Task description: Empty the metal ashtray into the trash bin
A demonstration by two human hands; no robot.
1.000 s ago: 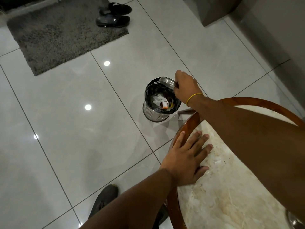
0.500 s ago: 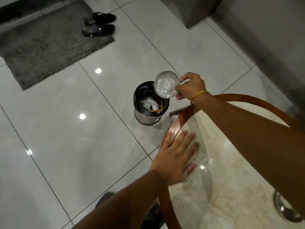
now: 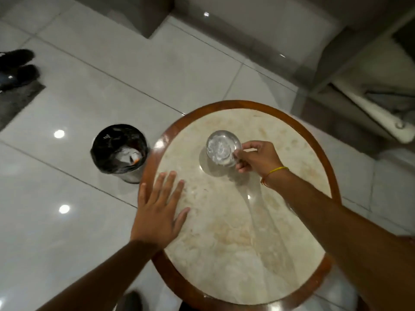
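My right hand [image 3: 256, 158] grips the round metal ashtray [image 3: 221, 150] by its right rim and holds it tilted just above the round marble table [image 3: 235, 221], open side toward me, pale ash residue inside. The small metal trash bin [image 3: 120, 151] with a black liner stands on the floor left of the table, with white paper and an orange scrap in it. My left hand [image 3: 160, 212] lies flat, fingers spread, on the table's left edge.
The table has a brown wooden rim [image 3: 323, 140]. Glossy white floor tiles surround it. A grey mat [image 3: 15, 102] and dark sandals [image 3: 15, 66] lie at the far left. A pale upholstered seat [image 3: 370, 95] stands at the back right. A dark shoe [image 3: 132, 299] shows near the bottom.
My right hand has brought the ashtray from over the trash bin back to above the table's middle. The view swung right, and my left hand stayed on the table edge.
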